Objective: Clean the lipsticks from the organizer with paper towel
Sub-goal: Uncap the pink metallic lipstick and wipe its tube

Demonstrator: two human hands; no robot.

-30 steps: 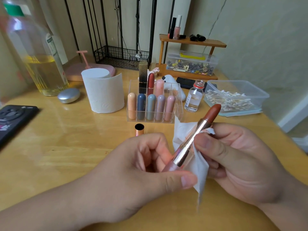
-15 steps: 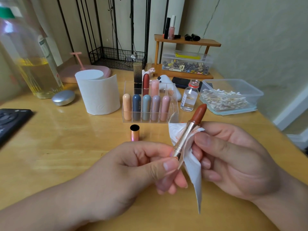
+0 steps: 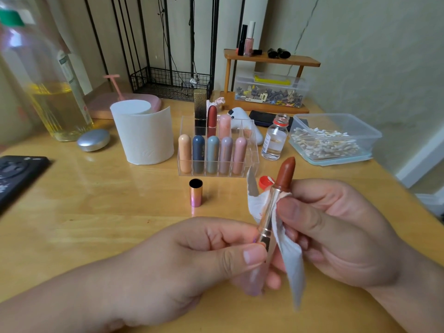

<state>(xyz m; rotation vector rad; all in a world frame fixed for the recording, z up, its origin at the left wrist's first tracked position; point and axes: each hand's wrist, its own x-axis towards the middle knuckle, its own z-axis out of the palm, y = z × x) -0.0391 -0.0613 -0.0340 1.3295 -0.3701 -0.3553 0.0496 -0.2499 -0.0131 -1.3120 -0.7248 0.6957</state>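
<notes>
Head view only. Holding an opened lipstick (image 3: 286, 175) above the near middle of the table (image 3: 96, 200). Tilted, brown-red bullet up and leaning right, metal tube running down-left.

With the left hand (image 3: 192, 260), in from the near-left corner, back of hand up: pinching the tube's lower end between thumb and forefinger. Other fingers curled underneath, tips showing below.

With the right hand (image 3: 336, 236), in from the near-right: pinching a scrap of paper towel (image 3: 290, 260) against the upper tube, thumb in front, fingers curled behind. Towel partly wrapped round the tube, reddish smear on the left flap, loose tail hanging down between both hands.

Behind the hands, mid-table:
- Clear organizer (image 3: 251, 162), five capped lipsticks (image 3: 212, 155) upright in the front row, three more in the back row at its left side.
- Just in front of the organizer's left end: lipstick cap (image 3: 195, 192) standing upright, open end up, touching nothing else.
- Left of the organizer: paper towel roll (image 3: 144, 135), upright.
- Right of it: small glass bottle (image 3: 275, 138), neck open.
- Red cap (image 3: 265, 182) on the table, partly hidden behind the towel.

Toward the right edge: clear tub of cotton swabs (image 3: 336, 138). Toward the far-left corner: big bottle of yellow liquid (image 3: 48, 92), silver round case (image 3: 93, 139) beside it. At the left edge: dark flat device (image 3: 19, 174). At the far edge: wooden shelf (image 3: 271, 60), small cosmetics on top.
</notes>
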